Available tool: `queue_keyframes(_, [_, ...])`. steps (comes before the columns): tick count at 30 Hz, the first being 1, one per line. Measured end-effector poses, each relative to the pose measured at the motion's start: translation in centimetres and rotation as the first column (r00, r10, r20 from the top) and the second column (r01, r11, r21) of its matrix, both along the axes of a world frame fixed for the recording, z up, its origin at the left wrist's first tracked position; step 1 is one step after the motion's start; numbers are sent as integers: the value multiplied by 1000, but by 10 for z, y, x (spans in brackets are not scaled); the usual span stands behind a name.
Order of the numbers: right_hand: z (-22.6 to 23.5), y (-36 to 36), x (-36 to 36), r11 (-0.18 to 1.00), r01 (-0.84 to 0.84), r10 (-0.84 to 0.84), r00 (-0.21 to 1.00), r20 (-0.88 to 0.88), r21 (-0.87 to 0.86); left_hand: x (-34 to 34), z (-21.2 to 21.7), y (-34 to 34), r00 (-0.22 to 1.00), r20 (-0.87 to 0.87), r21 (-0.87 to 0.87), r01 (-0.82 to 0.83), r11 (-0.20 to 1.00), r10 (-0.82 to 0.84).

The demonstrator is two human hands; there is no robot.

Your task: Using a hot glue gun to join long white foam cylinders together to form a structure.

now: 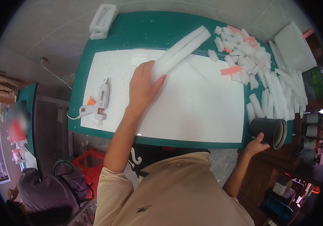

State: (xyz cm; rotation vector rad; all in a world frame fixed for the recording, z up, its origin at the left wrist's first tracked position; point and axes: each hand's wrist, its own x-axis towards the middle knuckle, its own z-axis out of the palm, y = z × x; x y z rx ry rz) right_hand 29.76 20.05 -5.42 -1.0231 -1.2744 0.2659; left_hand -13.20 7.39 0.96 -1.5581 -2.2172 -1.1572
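My left hand [142, 84] is closed around the near end of a long white foam strip [182, 49], which has a slit or groove along its length. The strip slants up to the right over a white board [191, 109]. At the table's near right corner, my right hand [257, 145] grips a dark grey cup [266, 130] that lies tilted on its side, its rim facing right. A white hot glue gun [100, 100] with an orange trigger lies on the left part of the board, left of my left forearm.
Loose white and pink foam pieces [244, 52] are heaped on the green table [142, 28] at the far right. Long foam strips [281, 92] lie below them. A white foam frame [104, 20] is at the far left corner. Another person [48, 188] sits at the lower left.
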Motion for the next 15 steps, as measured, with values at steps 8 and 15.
queue_keyframes(8, [4,-2,-6,1000,-21,21,1000,-1,0,6,18,-1,909,410,95,-121,988,72])
queue_keyframes(15, [-3,0,1,998,-58,57,998,-22,-32,6,15,-1,903,425,123,-119,985,56])
